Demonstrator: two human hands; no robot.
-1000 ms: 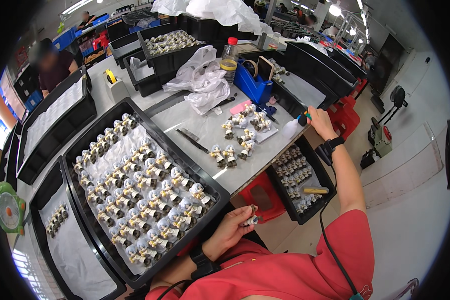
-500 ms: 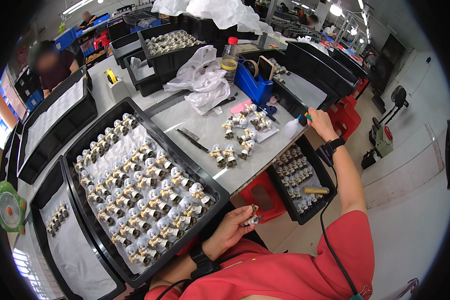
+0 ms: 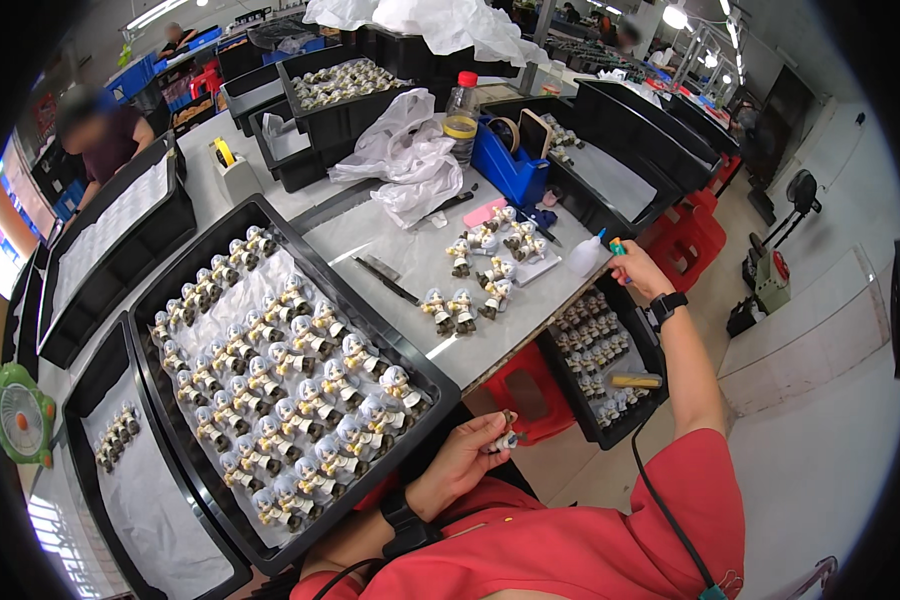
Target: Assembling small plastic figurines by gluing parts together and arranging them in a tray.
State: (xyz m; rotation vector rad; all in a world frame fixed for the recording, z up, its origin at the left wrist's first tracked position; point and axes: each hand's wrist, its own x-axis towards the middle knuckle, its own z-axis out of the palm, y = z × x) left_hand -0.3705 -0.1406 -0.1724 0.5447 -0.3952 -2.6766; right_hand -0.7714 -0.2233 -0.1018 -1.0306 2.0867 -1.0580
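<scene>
My left hand [image 3: 460, 455], close to my body below the table edge, is closed on a small figurine [image 3: 502, 440] with white and dark parts. My right hand [image 3: 640, 270] pinches a small green and orange thing [image 3: 618, 245]; its kind is hard to make out. Right beside it, at the table's edge, stands a white squeeze bottle [image 3: 584, 258] with a blue tip. On the tabletop lie several loose pale-haired figurines [image 3: 460, 308], some by a white pad [image 3: 537, 268]. To my left, a black tray [image 3: 300, 235] holds rows of similar figurines [image 3: 315, 400].
Below the right table edge sits another figurine tray [image 3: 625, 435] with a yellow roll in it. A blue tape holder [image 3: 510, 172], a red-capped jar [image 3: 460, 120] and crumpled plastic [image 3: 400, 160] stand farther back. A green fan [image 3: 22, 415] is at far left; a person [image 3: 105, 140] sits across.
My right hand has drawn back from the table edge by the squeeze bottle, bringing up the green and orange thing. My left hand stays with the figurine.
</scene>
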